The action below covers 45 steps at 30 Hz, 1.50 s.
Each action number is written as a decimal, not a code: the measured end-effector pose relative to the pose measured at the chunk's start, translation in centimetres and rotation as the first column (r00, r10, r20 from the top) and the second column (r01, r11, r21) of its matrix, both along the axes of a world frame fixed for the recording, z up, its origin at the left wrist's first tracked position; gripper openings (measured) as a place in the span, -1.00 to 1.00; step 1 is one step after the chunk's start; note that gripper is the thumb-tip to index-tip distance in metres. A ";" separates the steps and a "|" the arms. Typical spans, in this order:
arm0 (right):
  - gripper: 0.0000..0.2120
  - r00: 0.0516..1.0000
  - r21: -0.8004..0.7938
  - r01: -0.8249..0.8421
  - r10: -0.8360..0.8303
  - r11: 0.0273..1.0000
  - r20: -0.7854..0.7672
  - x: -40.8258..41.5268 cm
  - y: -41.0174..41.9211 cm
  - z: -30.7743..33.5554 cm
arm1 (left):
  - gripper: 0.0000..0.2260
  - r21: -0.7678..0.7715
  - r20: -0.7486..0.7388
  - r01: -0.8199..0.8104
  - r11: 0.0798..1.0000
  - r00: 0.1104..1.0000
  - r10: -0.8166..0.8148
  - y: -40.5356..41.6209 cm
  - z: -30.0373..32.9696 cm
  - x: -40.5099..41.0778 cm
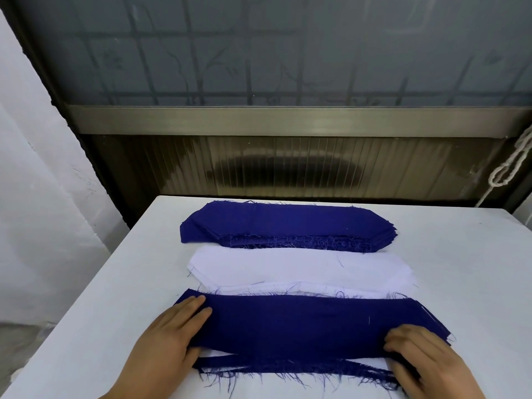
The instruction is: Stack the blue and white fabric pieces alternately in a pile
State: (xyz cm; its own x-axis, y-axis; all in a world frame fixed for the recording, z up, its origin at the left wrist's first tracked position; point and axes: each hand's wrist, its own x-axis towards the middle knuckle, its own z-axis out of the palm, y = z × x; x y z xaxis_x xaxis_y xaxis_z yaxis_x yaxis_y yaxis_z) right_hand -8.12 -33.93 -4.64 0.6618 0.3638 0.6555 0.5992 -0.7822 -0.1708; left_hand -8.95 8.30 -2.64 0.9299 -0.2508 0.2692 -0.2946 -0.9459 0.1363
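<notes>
The top blue piece [302, 323] is pressed flat onto the pile by the spread left hand [172, 329] and right hand [417, 352], so its ends are squared.

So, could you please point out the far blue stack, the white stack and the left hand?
far blue stack [288, 223], head view, middle of its top piece
white stack [288, 266], head view, middle of its top piece
left hand [172, 329], head view, back of the hand

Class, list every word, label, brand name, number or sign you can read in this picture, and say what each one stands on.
None: no readable text anywhere.
The blue fabric pile, the white fabric pieces, the blue piece under the hands and the white table carry no print.
The frosted window shows only a faint branch pattern, no letters.
</notes>
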 end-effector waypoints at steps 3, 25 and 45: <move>-0.52 1.000 0.026 0.005 -0.004 1.000 -0.019 -0.2 0.3 0.3 | -0.58 -0.047 0.026 0.094 0.994 0.995 -0.093 0.2 0.1 -0.1; -0.67 0.881 -0.119 0.218 -0.248 0.969 -0.402 1.7 3.4 3.3 | -0.85 -0.176 0.027 0.146 0.973 0.989 -0.144 -3.3 -0.6 3.2; -0.69 0.836 -0.066 0.283 -0.280 0.957 -0.472 17.7 4.4 4.6 | -0.61 -0.078 -0.008 -0.005 0.997 1.000 0.005 -6.1 1.9 18.1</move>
State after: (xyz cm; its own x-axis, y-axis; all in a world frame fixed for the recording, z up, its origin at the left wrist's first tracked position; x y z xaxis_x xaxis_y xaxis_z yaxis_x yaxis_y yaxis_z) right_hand 9.54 -29.58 -0.08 0.9644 0.1114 0.2397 0.1990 -0.9029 -0.3810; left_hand 9.19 2.22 -0.76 0.9331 -0.2248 0.2808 -0.2887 -0.9337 0.2120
